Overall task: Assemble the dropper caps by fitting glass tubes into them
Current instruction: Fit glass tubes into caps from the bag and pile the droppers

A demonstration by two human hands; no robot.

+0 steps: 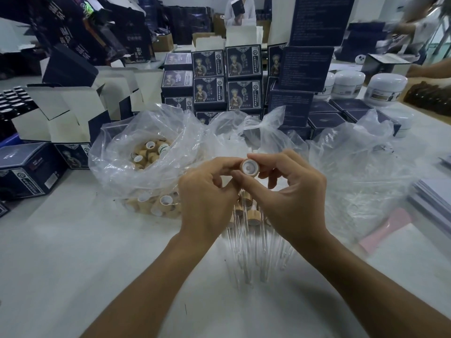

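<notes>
At the centre of the frame, the dropper cap [249, 167] is pinched between the right hand [290, 196] and the fingertips of the left hand [207, 198], its open white underside facing the camera. It looks light and rigid, best held by its bamboo-coloured rim. Below the hands, the glass tubes [246, 252] on the table seem fragile and slippery.

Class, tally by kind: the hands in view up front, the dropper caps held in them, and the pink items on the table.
Hands: 2 (left hand, right hand)
Dropper cap held: 1
Pink item: 1
Total: 4
</notes>
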